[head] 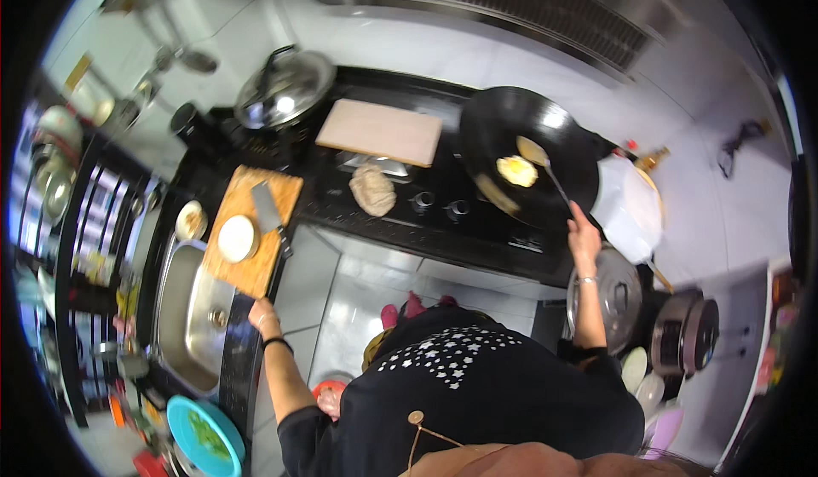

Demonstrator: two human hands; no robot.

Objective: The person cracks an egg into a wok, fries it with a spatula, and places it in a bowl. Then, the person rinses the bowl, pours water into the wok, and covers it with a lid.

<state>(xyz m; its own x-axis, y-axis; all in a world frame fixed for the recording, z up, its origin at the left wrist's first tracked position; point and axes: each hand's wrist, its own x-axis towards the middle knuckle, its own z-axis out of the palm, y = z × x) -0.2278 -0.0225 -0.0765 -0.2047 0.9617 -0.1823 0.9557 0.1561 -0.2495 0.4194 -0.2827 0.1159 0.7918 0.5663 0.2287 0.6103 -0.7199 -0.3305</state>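
Observation:
My right hand (pixel 583 235) grips the handle of a metal spatula (pixel 532 150), whose blade rests inside a large black wok (pixel 511 106). A fried egg (pixel 517 171) with a yellow yolk lies in the wok, close beside the blade. On the other side, my left hand (pixel 262 317) is at the dark counter's edge, just below the corner of a wooden cutting board (pixel 246 279); its fingers are partly hidden, and whether it holds anything cannot be made out. That board carries a cleaver (pixel 266 209) and a white bowl (pixel 238 239).
A steel sink (pixel 192 336) lies left of my left hand, with a turquoise basin (pixel 236 435) of greens below. A crumpled cloth (pixel 373 189) and a pale rectangular board (pixel 383 129) lie on the stove. Right of the wok are a white container (pixel 629 205) and a lidded pot (pixel 607 295).

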